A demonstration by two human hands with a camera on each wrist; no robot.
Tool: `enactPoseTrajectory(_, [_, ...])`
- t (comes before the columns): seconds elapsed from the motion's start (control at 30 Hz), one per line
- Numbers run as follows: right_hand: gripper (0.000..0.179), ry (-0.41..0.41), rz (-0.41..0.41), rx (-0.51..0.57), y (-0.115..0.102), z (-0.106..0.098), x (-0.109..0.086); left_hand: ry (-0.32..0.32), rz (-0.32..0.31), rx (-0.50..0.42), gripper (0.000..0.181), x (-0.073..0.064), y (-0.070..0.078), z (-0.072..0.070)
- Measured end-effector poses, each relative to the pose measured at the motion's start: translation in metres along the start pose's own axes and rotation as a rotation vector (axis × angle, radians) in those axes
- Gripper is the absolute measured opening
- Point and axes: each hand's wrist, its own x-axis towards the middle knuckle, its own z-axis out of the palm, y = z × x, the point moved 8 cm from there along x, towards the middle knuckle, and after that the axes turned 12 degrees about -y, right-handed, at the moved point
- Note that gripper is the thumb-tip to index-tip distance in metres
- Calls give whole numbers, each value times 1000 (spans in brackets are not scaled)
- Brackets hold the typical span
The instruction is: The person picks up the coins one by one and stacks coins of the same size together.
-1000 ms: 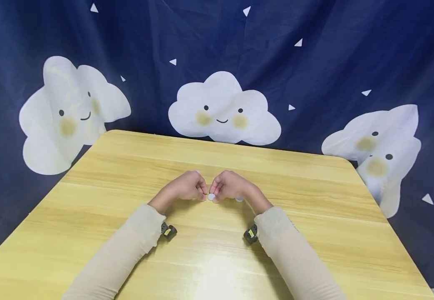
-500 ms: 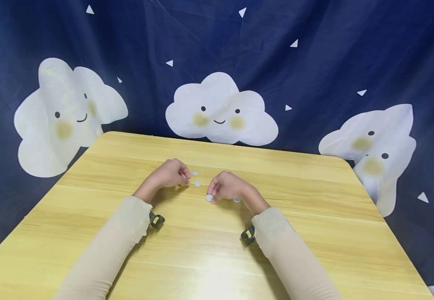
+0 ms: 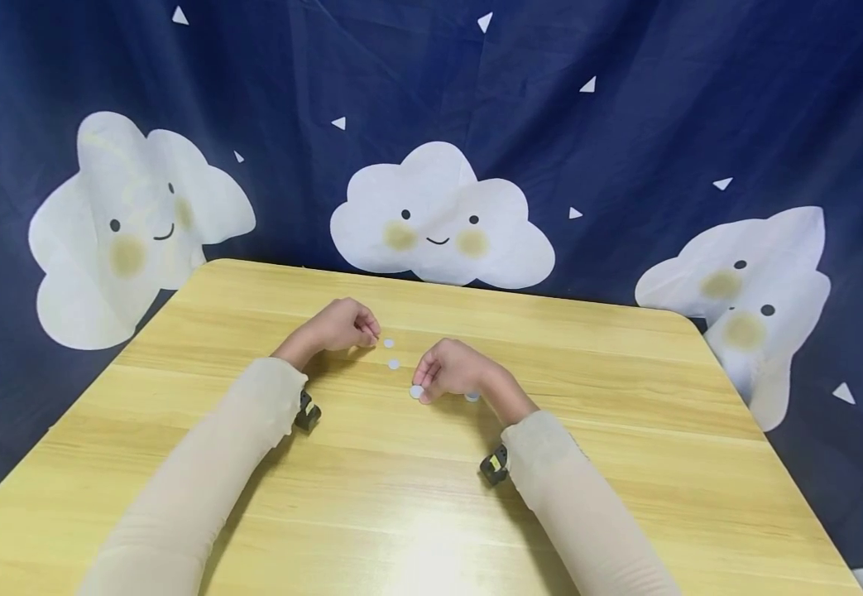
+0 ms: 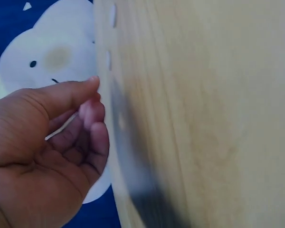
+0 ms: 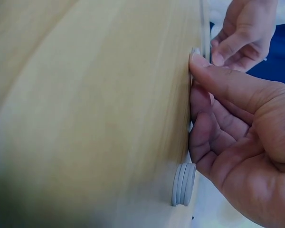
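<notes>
In the head view my right hand [image 3: 455,368] holds a small white round disc [image 3: 417,391] at its fingertips, low over the table. The right wrist view shows the thumb on that disc [image 5: 195,51], with the other fingers curled under. A short stack of similar discs [image 5: 183,184] stands below those fingers, partly hidden by my hand in the head view [image 3: 472,397]. My left hand [image 3: 342,324] hovers farther back, fingers loosely curled, with nothing visible between them. Just right of its fingertips lies one flat disc [image 3: 389,343], and another disc [image 3: 394,364] lies slightly nearer.
A wooden table [image 3: 327,513] with rounded far corners spreads beneath both arms. Behind it hangs a dark blue curtain [image 3: 282,74] printed with white clouds and triangles. Small black cameras [image 3: 494,465] are strapped at both wrists.
My left hand has drawn away from the right hand, leftward and toward the back, uncovering two discs on the table. My right hand stays nearly in place with its disc.
</notes>
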Motion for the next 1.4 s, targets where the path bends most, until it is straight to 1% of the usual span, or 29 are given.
enactPoseTrajectory(0.07, [16, 0, -2, -2, 0, 0, 0, -9, 6, -9, 8, 4, -1, 0])
enactPoseTrajectory(0.2, [16, 1, -8, -13, 0, 0, 0, -28, 40, -27, 12, 12, -3, 0])
enactPoseTrajectory(0.27, [16, 3, -8, -19, 0, -1, 1, -40, 53, -35, 14, 15, -4, 1])
enactPoseTrajectory(0.43, [15, 8, -6, -25, 1, -2, 0, -73, 64, -48, 18, 20, -4, 4])
enactPoseTrajectory(0.67, [15, 6, -16, -33, 0, -2, -1, -119, 106, 8, 17, 25, 8, 7])
enactPoseTrajectory(0.77, [15, 4, -26, -38, 0, -2, -1, -137, 116, 34, 14, 29, 10, 8])
enactPoseTrajectory(0.9, [15, 0, -32, -42, 1, -2, -1, -163, 108, 51, 11, 30, 12, 10])
enactPoseTrajectory(1.03, [15, -2, -23, -31, 3, -2, 0, -180, 99, 65, 10, 30, 12, 11])
enactPoseTrajectory(1.17, [15, 1, -18, -25, 3, -2, 0, -194, 94, 68, 8, 26, 9, 13])
enactPoseTrajectory(1.3, [15, 5, -17, -32, 3, -1, 0, -207, 98, 70, 8, 17, 4, 15])
enactPoseTrajectory(1.4, [15, 4, -18, -35, 3, -1, 0, -212, 103, 66, 9, 8, 1, 16])
